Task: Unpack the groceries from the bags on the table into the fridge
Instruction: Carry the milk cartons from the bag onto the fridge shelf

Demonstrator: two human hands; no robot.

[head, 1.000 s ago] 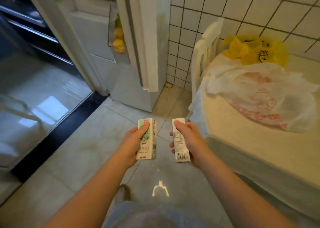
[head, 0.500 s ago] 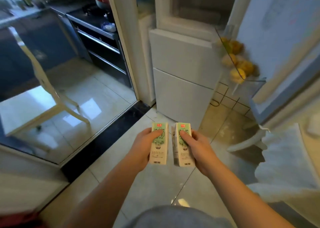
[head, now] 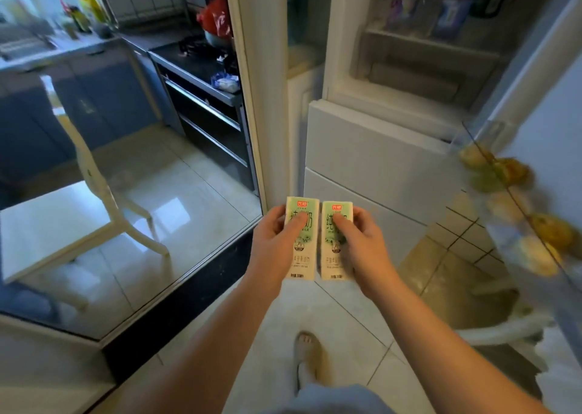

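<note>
Cartons of milk, two flat rectangular paper boxes with green print, stand upright side by side at the frame's centre. The left hand (head: 277, 243) grips the left carton (head: 300, 246), the right hand (head: 362, 243) grips the right carton (head: 334, 250), thumbs on the fronts. The white fridge (head: 378, 161) is open behind them, with round yellow fruits (head: 516, 199) in its clear door shelf at right.

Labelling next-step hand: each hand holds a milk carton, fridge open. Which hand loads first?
Right, probably: the right hand and its carton sit below the open fridge; the left hand is off toward the door frame.
</note>
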